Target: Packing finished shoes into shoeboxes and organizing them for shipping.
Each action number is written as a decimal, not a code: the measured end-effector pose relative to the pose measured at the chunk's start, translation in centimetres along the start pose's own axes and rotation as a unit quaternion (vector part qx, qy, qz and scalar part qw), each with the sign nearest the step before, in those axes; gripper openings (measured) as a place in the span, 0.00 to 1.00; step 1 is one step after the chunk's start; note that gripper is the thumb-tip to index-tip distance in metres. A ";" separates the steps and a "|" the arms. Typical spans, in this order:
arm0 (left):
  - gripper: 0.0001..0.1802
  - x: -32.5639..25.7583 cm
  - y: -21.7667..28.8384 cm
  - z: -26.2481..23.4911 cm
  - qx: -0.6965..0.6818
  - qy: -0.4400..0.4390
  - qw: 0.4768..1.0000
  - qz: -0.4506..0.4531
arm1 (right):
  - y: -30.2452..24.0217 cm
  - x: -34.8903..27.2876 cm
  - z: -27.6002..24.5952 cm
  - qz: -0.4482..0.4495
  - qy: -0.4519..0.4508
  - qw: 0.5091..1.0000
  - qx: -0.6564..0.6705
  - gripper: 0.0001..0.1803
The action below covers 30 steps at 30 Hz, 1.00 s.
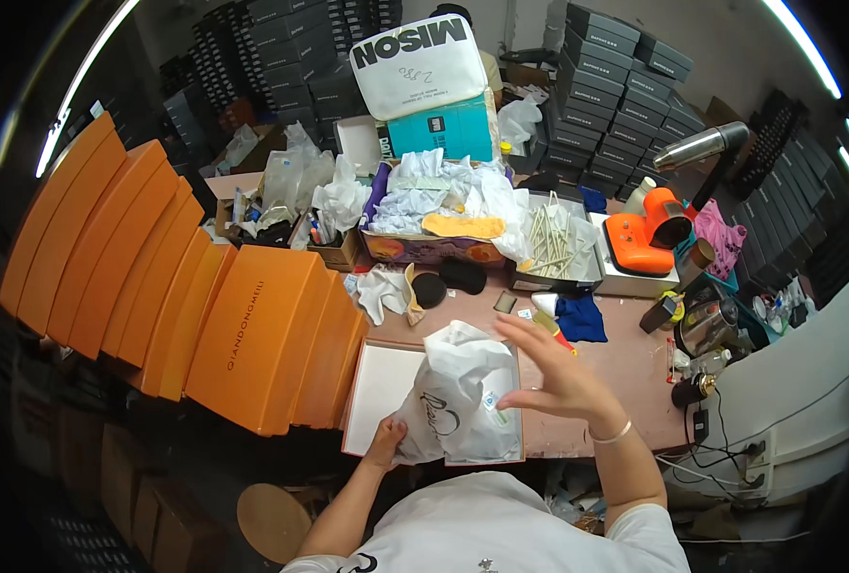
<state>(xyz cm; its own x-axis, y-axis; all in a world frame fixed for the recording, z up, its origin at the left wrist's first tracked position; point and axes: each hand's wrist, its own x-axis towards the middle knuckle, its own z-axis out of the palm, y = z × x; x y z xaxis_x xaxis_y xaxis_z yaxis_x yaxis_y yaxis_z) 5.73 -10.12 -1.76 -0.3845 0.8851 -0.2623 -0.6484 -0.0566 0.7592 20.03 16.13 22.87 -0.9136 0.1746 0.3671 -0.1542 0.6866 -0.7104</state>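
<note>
A white cloth bag (453,406) with dark script bulges with something hidden inside. It lies over an open shallow box (378,377) with a white inside and an orange rim, at the table's front edge. My left hand (386,443) grips the bag's lower left corner, thumb on top. To the right of the bag, my right hand (556,377) hovers with fingers stretched out and apart, holding nothing. A small clear packet with blue and green marks (494,406) shows by the bag's right side, near my right thumb.
Orange boxes (262,334) stand stacked at the left. Behind lie dark round pads (462,276), a blue cloth (580,318) and a carton of white cloths (434,250). An orange device with a metal nozzle (639,239), bottles and cables (725,458) crowd the right. A person sits behind.
</note>
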 end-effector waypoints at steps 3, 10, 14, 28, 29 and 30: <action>0.43 -1.4 0.7 -0.9 -0.055 -0.089 0.994 -0.036 | 2.0 -0.1 5.3 -0.075 -0.159 0.971 -0.163 0.25; 0.45 -5.1 -3.0 -4.6 -0.193 -0.133 0.951 -0.203 | -7.1 -5.0 12.4 0.098 -0.422 0.900 -0.048 0.13; 0.42 -5.7 -2.4 -6.2 -0.114 -0.175 0.957 -0.202 | -4.1 -4.3 9.5 0.363 -0.215 0.889 0.179 0.17; 0.36 -1.9 3.4 -1.2 0.114 -0.091 0.985 -0.093 | 0.9 -10.2 13.5 0.355 -0.006 0.899 0.258 0.32; 0.25 -0.8 0.1 -2.3 0.060 -0.079 0.988 -0.116 | 1.3 -10.1 13.1 0.370 0.018 0.891 0.263 0.32; 0.20 0.2 -0.7 -1.3 0.066 -0.036 0.993 -0.090 | 2.8 -10.3 13.4 0.344 0.007 0.902 0.261 0.31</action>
<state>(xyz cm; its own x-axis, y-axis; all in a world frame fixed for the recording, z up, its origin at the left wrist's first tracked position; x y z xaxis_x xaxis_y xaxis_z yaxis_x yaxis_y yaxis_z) 5.21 -10.55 -3.09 -0.2182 0.9065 -0.3615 -0.6090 0.1630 0.7763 24.00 6.81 9.10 -0.8559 0.4445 -0.2642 0.2885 -0.0134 -0.9574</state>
